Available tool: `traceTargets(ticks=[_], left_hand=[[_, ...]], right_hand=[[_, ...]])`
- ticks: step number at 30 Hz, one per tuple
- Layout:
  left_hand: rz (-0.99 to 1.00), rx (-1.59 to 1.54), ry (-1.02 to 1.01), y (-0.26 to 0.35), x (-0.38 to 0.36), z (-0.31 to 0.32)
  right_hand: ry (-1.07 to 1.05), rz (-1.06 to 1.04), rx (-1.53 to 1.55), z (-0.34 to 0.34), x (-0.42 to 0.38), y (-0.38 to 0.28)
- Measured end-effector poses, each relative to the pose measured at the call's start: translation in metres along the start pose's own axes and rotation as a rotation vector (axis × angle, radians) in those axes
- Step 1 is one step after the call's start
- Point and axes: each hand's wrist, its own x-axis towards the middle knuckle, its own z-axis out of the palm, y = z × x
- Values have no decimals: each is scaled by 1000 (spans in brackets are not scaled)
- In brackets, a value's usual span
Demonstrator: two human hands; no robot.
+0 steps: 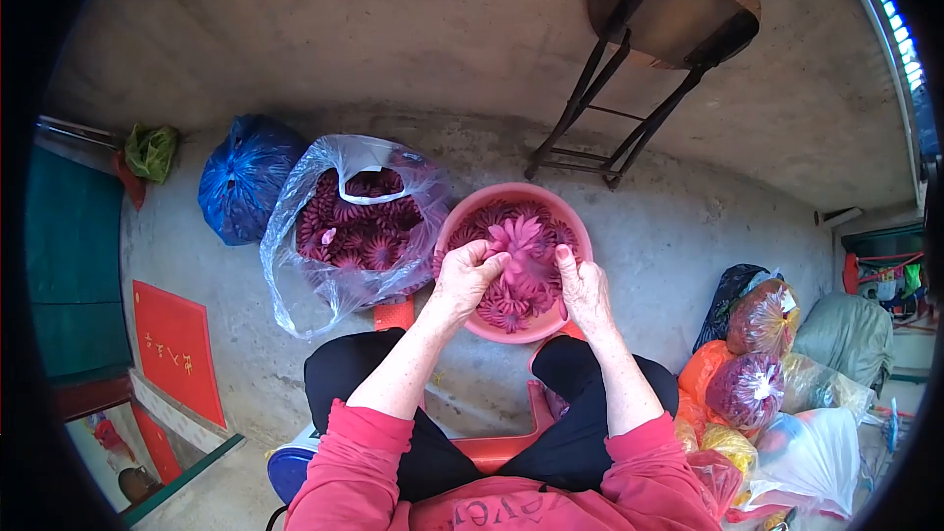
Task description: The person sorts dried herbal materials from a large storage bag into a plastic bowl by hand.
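Observation:
My left hand (pixel 466 280) pinches a pink many-petalled flower (pixel 515 234), seemingly artificial, between thumb and fingers. It is held over a pink basin (pixel 584 228), with its petals spread upward. Across from it, my right hand (pixel 585 287) is closed at the flower's right side, thumb pointing up; what its fingers grip, if anything, is hidden. More dark pink petalled pieces (pixel 509 313) fill the basin below. Parts of the flower are blurred between my hands.
Left of the basin stands an open clear plastic bag (pixel 280 275) of similar pieces, with a tied blue bag (pixel 246 177) behind. A folding stool (pixel 615 88) leans ahead against the wall. Several filled bags (pixel 747 388) crowd the right. A red sheet (pixel 179 349) lies left.

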Motion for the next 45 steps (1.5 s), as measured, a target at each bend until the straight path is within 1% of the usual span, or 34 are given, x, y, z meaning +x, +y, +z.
traceTargets(ticks=[4, 5, 9, 10, 14, 15, 19, 20, 24, 25, 29, 30, 34, 35, 39, 40, 44, 45], left_hand=[[28, 63, 140, -8, 5, -8], [31, 63, 142, -7, 5, -9], [22, 651, 63, -1, 1, -11], [20, 652, 60, -1, 1, -11], [84, 395, 46, -3, 4, -14], [86, 395, 45, -2, 4, -12], [23, 151, -127, 7, -3, 1], [21, 150, -125, 8, -5, 4], [106, 135, 42, 8, -10, 19], [107, 133, 42, 10, -11, 20], [150, 304, -56, 17, -15, 21], [148, 304, -55, 16, -14, 20], [151, 293, 165, 9, -5, 8], [153, 295, 166, 9, -3, 5], [211, 85, 213, 10, 3, -10], [210, 85, 211, 12, 4, -10], [169, -209, 213, 20, 2, -7], [170, -210, 212, 20, 2, -8]], right_hand=[[65, 47, -109, -11, 0, 0], [65, 43, -108, -13, 1, -1], [44, 19, -321, -18, 2, -1], [45, 22, -320, -15, 2, 1], [269, -318, -54, 9, 9, 16], [271, -318, -55, 11, 9, 13], [-44, -137, 729, 27, 5, 0], [-46, -135, 729, 28, 3, -3], [57, -44, 722, 24, -6, -13], [57, -45, 719, 23, -7, -15], [123, -165, 620, 23, -9, -20], [121, -164, 619, 22, -11, -20], [-110, 48, 747, 18, -15, -16], [-111, 45, 749, 16, -13, -14], [-62, 65, 847, 1, -3, -6], [-60, 66, 847, 2, -2, -5], [-57, -13, 916, 16, 4, 1], [-56, -14, 916, 16, 4, -1]])
